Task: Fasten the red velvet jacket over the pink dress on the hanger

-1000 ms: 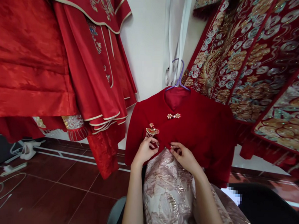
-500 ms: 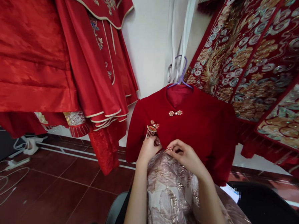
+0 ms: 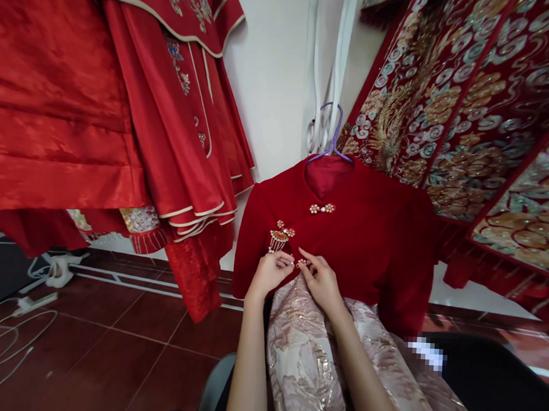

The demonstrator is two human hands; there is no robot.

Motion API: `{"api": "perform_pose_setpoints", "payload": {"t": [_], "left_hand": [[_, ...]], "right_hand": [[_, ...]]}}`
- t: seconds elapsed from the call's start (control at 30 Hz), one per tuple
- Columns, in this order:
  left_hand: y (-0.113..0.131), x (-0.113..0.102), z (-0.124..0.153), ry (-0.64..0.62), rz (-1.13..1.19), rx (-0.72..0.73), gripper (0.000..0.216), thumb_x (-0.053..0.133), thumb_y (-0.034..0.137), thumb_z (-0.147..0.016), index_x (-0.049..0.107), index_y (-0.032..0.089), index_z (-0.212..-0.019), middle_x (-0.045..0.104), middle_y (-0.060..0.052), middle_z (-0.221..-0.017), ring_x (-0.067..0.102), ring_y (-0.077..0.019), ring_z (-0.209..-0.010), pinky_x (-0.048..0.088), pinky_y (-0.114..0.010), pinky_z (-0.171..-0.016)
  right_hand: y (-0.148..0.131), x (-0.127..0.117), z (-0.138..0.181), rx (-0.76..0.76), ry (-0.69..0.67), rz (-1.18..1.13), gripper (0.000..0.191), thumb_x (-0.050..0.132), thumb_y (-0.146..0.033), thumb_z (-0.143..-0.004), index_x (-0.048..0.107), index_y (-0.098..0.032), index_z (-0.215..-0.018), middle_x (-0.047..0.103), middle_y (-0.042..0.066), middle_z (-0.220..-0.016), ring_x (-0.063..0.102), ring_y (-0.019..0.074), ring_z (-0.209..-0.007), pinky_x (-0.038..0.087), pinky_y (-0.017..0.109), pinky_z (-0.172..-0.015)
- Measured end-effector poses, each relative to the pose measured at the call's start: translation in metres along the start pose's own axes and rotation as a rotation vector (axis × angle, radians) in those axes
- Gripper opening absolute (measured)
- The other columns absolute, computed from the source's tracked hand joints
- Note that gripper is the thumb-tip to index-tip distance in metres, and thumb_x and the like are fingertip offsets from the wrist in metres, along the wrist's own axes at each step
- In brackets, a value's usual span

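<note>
A dark red velvet jacket (image 3: 360, 234) hangs on a purple hanger (image 3: 329, 141) in front of me, over a pale pink brocade skirt (image 3: 312, 361). A pearl clasp (image 3: 322, 208) closes its collar, and a gold tasselled brooch (image 3: 279, 236) sits lower on the left. My left hand (image 3: 271, 271) and my right hand (image 3: 319, 278) meet at the jacket's front edge just below the brooch. Both pinch a small pearl fastening (image 3: 301, 263) between their fingertips. The right forefinger points up and left.
Red satin robes (image 3: 123, 112) hang at the left, and heavily embroidered red and gold garments (image 3: 468, 105) at the right. A white wall lies behind. White cables and a power strip (image 3: 30, 303) lie on the dark red tiled floor. A black chair edge (image 3: 495, 376) is at lower right.
My right hand has slid left and up, close against the left hand, and its wrist has turned inward. The left hand stays at the jacket edge. The view shifted slightly.
</note>
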State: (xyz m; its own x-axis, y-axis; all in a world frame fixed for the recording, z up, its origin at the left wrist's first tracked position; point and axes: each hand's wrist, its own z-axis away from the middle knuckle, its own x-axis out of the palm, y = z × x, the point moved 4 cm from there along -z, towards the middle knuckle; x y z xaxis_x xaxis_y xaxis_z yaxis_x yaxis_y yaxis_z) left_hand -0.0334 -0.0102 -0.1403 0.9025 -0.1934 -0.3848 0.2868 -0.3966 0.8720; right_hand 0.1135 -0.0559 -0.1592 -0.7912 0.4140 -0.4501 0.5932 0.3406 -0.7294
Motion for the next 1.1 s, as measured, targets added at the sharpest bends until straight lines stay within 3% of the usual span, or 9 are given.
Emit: {"api": "perform_pose_setpoints", "payload": {"t": [0.17,0.4,0.57,0.83,1.1], "left_hand": [[-0.005,0.001,-0.001,0.027,0.047,-0.019,0.015,0.069,0.011,-0.068,0.069,0.012,-0.083,0.072,-0.007,-0.081,0.066,-0.0127,-0.071,0.053,-0.025,-0.070],[0.007,0.008,0.000,0.059,-0.032,0.007,0.016,0.071,0.012,-0.062,0.064,0.014,-0.077,0.066,-0.002,-0.070,0.060,-0.0099,-0.061,0.050,-0.022,-0.061],[0.003,0.007,0.000,0.055,-0.007,-0.025,0.015,0.072,0.015,-0.064,0.066,0.012,-0.078,0.068,-0.004,-0.072,0.063,-0.0115,-0.065,0.053,-0.024,-0.066],[-0.004,0.002,-0.002,0.017,0.109,-0.045,0.015,0.070,0.014,-0.069,0.071,0.009,-0.084,0.074,-0.011,-0.081,0.069,-0.0167,-0.073,0.056,-0.030,-0.074],[-0.003,0.002,-0.004,0.046,0.060,-0.091,0.016,0.069,0.009,-0.067,0.073,0.007,-0.083,0.075,-0.012,-0.082,0.070,-0.0179,-0.074,0.056,-0.028,-0.075]], "right_hand": [[-0.001,0.003,0.001,0.005,0.064,-0.025,0.042,0.049,-0.038,-0.089,0.062,-0.020,-0.125,0.056,0.004,-0.082,0.052,0.0126,-0.062,0.047,0.026,-0.064],[-0.008,0.000,0.005,0.062,0.140,-0.183,0.038,0.056,-0.045,-0.085,0.068,-0.019,-0.109,0.065,0.006,-0.088,0.057,0.0143,-0.069,0.048,0.024,-0.059],[-0.014,0.003,0.010,0.029,0.241,-0.157,0.032,0.056,-0.043,-0.086,0.072,-0.020,-0.100,0.067,0.006,-0.089,0.058,0.0136,-0.068,0.048,0.024,-0.060],[-0.011,0.005,0.011,0.037,0.258,-0.211,0.030,0.058,-0.041,-0.086,0.073,-0.021,-0.102,0.069,0.005,-0.096,0.059,0.0134,-0.070,0.048,0.024,-0.063],[-0.010,0.008,0.012,-0.023,0.300,-0.170,0.027,0.058,-0.038,-0.087,0.074,-0.021,-0.099,0.067,0.005,-0.092,0.056,0.0108,-0.066,0.047,0.023,-0.060]]}}
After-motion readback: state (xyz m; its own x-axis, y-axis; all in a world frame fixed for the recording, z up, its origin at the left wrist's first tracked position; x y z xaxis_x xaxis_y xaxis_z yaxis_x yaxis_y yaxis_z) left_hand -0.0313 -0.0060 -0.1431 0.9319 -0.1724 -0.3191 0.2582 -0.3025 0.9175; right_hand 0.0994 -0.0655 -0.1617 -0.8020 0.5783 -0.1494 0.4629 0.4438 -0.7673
